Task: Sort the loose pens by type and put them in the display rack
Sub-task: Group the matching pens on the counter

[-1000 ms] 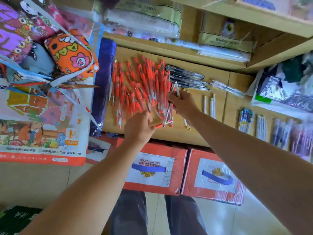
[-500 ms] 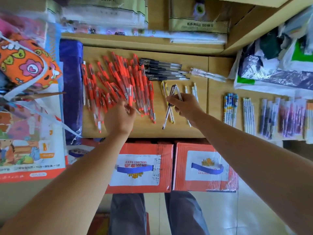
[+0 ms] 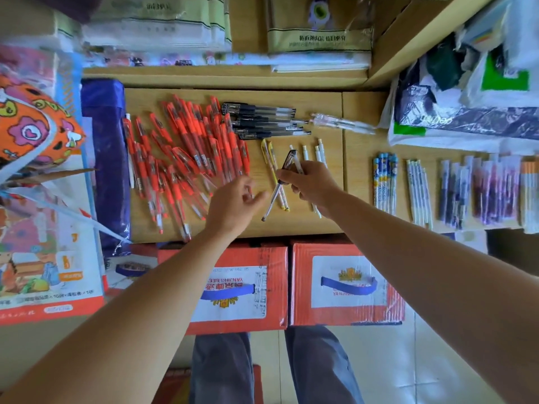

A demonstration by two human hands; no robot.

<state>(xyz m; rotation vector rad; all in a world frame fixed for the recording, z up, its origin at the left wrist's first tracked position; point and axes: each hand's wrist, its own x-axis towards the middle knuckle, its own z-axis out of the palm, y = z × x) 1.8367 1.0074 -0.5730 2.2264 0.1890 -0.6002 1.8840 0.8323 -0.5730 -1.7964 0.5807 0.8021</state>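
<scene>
my right hand (image 3: 312, 185) pinches a black-capped pen (image 3: 277, 189), tilted over the tabletop (image 3: 294, 225) just right of the red pens (image 3: 186, 158). my left hand (image 3: 233, 205) hovers beside them, fingers slack, holding nothing. black pens (image 3: 262, 121) lie farther back.

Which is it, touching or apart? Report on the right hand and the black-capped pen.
Touching. The head view shows the right hand pinching the black-capped pen with its fingertips against the barrel, just below the cap.

bright, even daylight; wide-angle bending at edges; top and left perhaps motion-blurred.
</scene>
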